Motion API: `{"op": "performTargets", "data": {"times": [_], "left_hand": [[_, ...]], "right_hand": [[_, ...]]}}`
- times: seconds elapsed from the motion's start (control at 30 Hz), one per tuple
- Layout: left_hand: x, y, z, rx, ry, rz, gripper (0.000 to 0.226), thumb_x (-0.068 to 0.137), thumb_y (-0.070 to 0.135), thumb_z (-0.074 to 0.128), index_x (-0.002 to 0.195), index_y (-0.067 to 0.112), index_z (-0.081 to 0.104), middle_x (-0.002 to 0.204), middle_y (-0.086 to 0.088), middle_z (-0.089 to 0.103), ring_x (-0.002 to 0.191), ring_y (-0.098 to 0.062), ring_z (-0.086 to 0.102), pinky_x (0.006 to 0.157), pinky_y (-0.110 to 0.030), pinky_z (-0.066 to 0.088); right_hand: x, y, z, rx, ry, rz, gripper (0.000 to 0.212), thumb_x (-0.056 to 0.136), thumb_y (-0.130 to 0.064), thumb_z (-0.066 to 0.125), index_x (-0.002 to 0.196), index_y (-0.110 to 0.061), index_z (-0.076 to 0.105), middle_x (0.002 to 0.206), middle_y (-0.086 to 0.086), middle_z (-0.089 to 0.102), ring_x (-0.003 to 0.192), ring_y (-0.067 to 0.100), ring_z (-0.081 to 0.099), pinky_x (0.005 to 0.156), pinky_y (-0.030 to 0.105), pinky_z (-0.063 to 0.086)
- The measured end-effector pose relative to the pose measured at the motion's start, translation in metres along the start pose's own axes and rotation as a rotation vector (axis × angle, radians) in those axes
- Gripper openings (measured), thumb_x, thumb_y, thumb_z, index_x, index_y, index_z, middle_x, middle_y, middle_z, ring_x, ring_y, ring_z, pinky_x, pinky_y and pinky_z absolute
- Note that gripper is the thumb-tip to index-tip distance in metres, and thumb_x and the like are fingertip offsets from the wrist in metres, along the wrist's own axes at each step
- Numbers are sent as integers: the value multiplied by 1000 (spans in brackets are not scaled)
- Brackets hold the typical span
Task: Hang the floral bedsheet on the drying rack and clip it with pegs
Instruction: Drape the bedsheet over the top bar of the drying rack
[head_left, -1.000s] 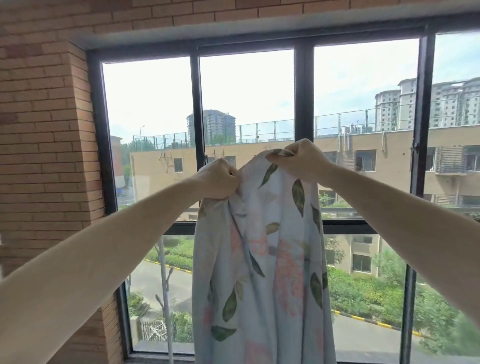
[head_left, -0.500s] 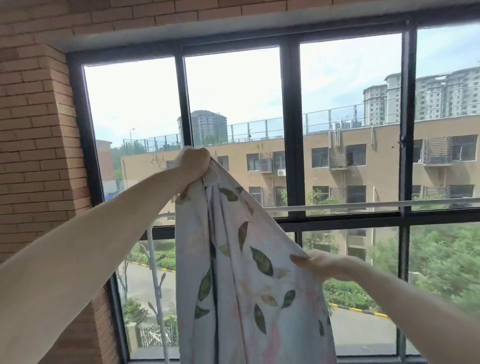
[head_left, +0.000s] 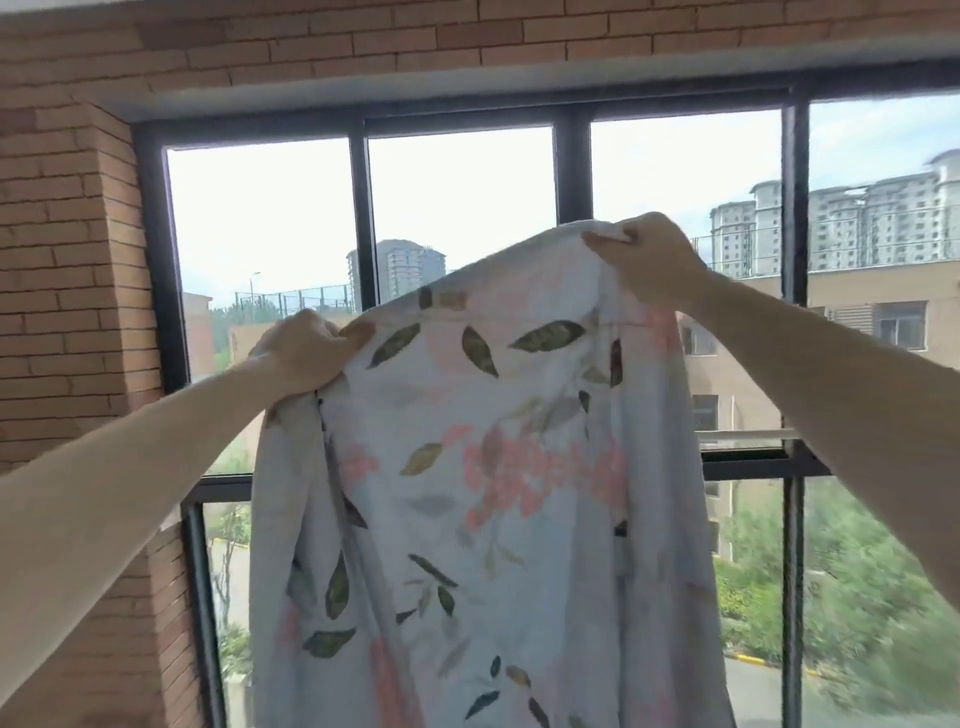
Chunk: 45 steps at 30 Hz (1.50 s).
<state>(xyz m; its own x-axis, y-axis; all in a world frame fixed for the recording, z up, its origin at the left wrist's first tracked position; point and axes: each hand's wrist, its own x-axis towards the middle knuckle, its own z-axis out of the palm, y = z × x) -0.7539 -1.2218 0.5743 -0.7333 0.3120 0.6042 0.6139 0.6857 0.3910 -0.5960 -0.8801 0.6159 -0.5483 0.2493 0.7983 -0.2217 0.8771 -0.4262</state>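
- Bedsheet (head_left: 493, 467): held up before the window (head_left: 457, 218); top edge stretched between both hands, the rest hanging down.
- Left hand (head_left: 306, 351): fingers clenched on the sheet's lower left corner.
- Right hand (head_left: 644, 260): fingers pinching the higher right corner; rail (head_left: 743, 435) beyond.

Bright daylight floods through the window (head_left: 467, 218); right edge blurred, edges bowed.

Floral bedsheet (head_left: 498, 499): pale w/ pink blooms & green leaves, held up in front of window, top edge spread, slanting up to the right, rest hanging in loose folds. Pale rack bar (head_left: 748, 435) shows just right of it, behind.
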Motion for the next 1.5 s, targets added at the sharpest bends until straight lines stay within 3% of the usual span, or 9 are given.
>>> {"op": "performTargets", "data": {"times": [0.13,0.37,0.63,0.9,1.0,1.1,1.17,1.3,1.5], "left_hand": [[4,0,-10,-10,67,29,62,100,56,51,52,19,39,50,-6,41,50,-21,42,53,-28,32],[-2,-5,-14,20,51,71,21,104,25,45,93,17,61,90,-6,63,83,-25,58,67,-33,42],[-28,33,0,-87,-115,283,63,90,-3,38,122,39,73,151,13,52,137,-11,51,113,-31,42],[-51,102,34,-342,-206,236,49,92,58,55,59,22,54,67,2,53,63,-16,49,63,-31,41],[-53,112,46,-310,-201,145,57,73,80,65,83,24,70,80,8,65,72,-11,60,67,-28,53],[-51,111,52,-218,-198,106,47,73,66,73,102,28,76,100,8,69,93,-11,64,79,-33,59],[-46,103,53,-212,-183,109,18,89,35,67,93,25,81,96,7,72,93,-12,64,73,-29,58],[-37,77,47,-212,-157,88,39,83,5,49,60,23,76,76,6,74,85,-15,66,65,-25,50],[-38,74,51,-282,-115,64,46,94,52,59,83,11,76,56,9,60,54,-14,48,53,-23,36]], "right_hand": [[-6,1,15,-190,-295,17,58,99,-49,61,56,-15,44,44,-6,35,34,6,32,46,25,31],[-21,10,7,-82,-185,32,58,102,-44,59,57,-15,36,44,-6,27,32,5,23,37,16,21],[-22,-12,39,11,-221,18,55,101,-48,60,63,-10,45,47,-3,28,35,9,25,39,18,24],[-22,-49,71,116,-220,-1,54,98,-41,66,56,-8,52,47,-1,37,40,11,33,42,19,29],[-23,-59,79,138,-209,-2,50,95,-38,68,69,5,68,54,7,49,48,13,42,49,21,37],[-26,-58,79,123,-196,-7,56,94,-43,70,65,5,65,53,7,48,45,11,42,47,19,37],[-28,-51,74,117,-199,11,56,93,-43,73,54,-10,50,47,-1,37,37,7,32,40,17,29],[-30,-28,59,138,-220,79,53,91,-49,74,59,-12,54,48,-5,36,37,10,31,39,20,27],[-36,-20,61,150,-205,60,54,89,-45,77,55,-14,49,41,-11,37,35,7,34,38,18,30]]}}
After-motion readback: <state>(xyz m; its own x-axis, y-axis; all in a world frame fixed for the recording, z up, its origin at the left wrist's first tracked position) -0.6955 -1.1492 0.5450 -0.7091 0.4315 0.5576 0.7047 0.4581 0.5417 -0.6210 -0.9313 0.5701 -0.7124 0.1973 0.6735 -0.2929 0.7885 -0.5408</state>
